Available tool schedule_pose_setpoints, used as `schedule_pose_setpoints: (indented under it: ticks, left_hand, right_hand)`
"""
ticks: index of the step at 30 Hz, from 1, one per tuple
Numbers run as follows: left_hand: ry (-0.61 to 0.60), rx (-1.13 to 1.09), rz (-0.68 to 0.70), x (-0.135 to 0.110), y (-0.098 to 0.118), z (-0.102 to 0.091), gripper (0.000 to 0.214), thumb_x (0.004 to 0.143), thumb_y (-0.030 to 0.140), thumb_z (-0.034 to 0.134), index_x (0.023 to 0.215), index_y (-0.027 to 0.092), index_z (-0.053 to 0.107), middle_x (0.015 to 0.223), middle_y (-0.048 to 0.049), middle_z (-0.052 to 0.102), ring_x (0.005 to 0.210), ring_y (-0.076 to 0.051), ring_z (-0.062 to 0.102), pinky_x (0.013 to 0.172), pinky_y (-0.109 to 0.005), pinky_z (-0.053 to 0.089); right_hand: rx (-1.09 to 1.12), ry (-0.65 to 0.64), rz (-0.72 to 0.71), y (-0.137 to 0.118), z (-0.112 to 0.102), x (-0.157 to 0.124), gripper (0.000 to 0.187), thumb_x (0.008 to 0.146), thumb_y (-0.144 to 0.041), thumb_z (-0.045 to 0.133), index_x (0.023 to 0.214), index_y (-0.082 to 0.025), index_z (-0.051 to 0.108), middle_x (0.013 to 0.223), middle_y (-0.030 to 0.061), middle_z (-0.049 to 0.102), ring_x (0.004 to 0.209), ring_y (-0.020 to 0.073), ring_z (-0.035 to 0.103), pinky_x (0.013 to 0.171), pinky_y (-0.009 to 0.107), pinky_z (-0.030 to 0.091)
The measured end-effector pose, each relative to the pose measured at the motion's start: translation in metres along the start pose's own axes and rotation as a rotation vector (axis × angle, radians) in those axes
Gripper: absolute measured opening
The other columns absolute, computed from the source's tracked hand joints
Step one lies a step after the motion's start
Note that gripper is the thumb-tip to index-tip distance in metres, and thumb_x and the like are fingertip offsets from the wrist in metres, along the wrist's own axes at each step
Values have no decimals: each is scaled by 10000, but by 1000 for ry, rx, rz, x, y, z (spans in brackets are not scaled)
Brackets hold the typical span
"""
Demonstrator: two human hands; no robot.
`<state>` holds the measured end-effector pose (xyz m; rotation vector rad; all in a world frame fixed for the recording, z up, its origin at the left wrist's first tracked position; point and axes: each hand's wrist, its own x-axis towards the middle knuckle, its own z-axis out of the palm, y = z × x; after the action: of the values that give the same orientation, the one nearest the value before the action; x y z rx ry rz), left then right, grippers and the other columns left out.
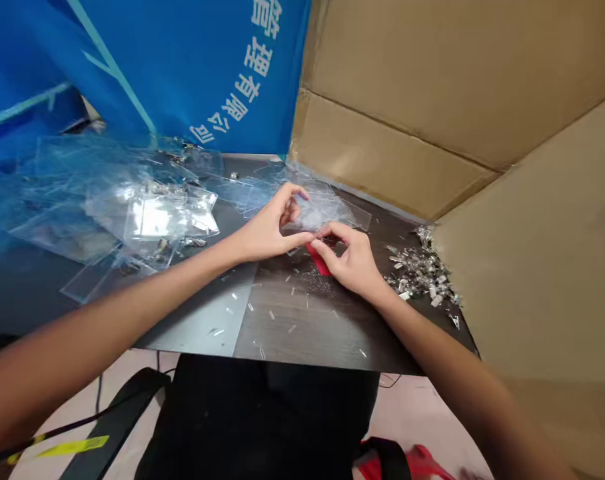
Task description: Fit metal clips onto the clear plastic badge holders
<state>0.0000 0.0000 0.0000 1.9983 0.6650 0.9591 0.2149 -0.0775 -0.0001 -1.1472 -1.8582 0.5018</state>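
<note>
The left hand and right hand are closed in a pinch, fingertips meeting above a red strip, beside a clear plastic sleeve on the dark tabletop. Metal clips lie heaped to the right.

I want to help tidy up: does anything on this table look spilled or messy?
Yes. Small clear plastic bits lie scattered over the dark tabletop, and shiny metal clips sit in a loose heap by the cardboard wall, as if tipped out.
</note>
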Motion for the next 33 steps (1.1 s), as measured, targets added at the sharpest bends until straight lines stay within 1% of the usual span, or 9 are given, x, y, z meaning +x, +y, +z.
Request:
schedule_pose_setpoints:
  ticks: [8,11,14,17,19,22,26,29,33]
  left_hand:
    - [13,72,-5,3,6,-3,525,881,346,810,1309,242,525,926,7,479,821,-172,516,762,-316,473]
    - [82,155,6,6,7,-9,525,885,346,794,1327,244,528,948,-6,504,845,-187,556,802,-344,520]
    - [194,354,2,11,8,-27,649,850,319,826,1410,237,507,1026,-33,558,933,-221,609,900,-396,567]
    - [314,593,-29,16,9,-58,788,798,225,847,1487,210,464,1174,-75,586,1083,-256,615,1057,-462,573]
    - [409,726,-54,17,10,-80,866,738,127,838,1506,159,441,1330,-142,553,1178,-285,602,1132,-510,553]
    - [596,806,-189,15,15,-110,949,694,50,831,1531,134,393,1510,-212,467,1376,-363,559,1236,-586,498]
    - [767,878,-426,4,22,-134,977,741,91,848,1577,124,343,1755,-257,265,1679,-469,279,1410,-626,261]
    - [792,906,-597,-4,17,-146,980,850,200,806,1643,145,234,1877,-272,10,1755,-523,64,1422,-678,153]
    - [769,1004,-702,-9,-6,-163,907,917,317,741,1621,37,242,1848,-381,-24,1731,-607,-6,1352,-813,110]
  right_hand:
    - [-72,-19,49,-3,-3,1,140,998,-317,718,905,-219,755,887,32,799,774,192,674,777,337,543]
    - [-65,-19,110,2,-5,4,192,980,-307,760,1143,-223,817,1100,59,846,803,185,729,810,346,597]
    - [-232,20,179,11,-18,11,367,971,-247,753,1333,-203,790,1282,115,812,883,203,769,904,397,627]
    - [-579,50,332,22,-42,20,261,1025,-209,670,1229,-178,830,1204,145,820,1022,280,771,1017,479,600]
    - [-778,50,468,30,-59,24,275,1055,-211,644,1257,-165,825,1222,170,812,1110,325,759,1047,495,583]
    - [-999,33,684,39,-82,29,328,1078,-240,644,1344,-117,790,1384,244,739,1297,394,694,1092,493,546]
    - [-1092,18,906,53,-98,32,420,1107,-313,633,1440,-77,734,1516,303,623,1424,450,607,1120,504,514]
    - [-1093,-5,1016,64,-102,33,459,1111,-361,639,1466,-81,721,1518,303,607,1423,441,609,1116,495,518]
    - [-1102,-25,1065,76,-103,34,467,1105,-367,657,1471,-86,726,1514,300,606,1404,432,634,1106,491,537]
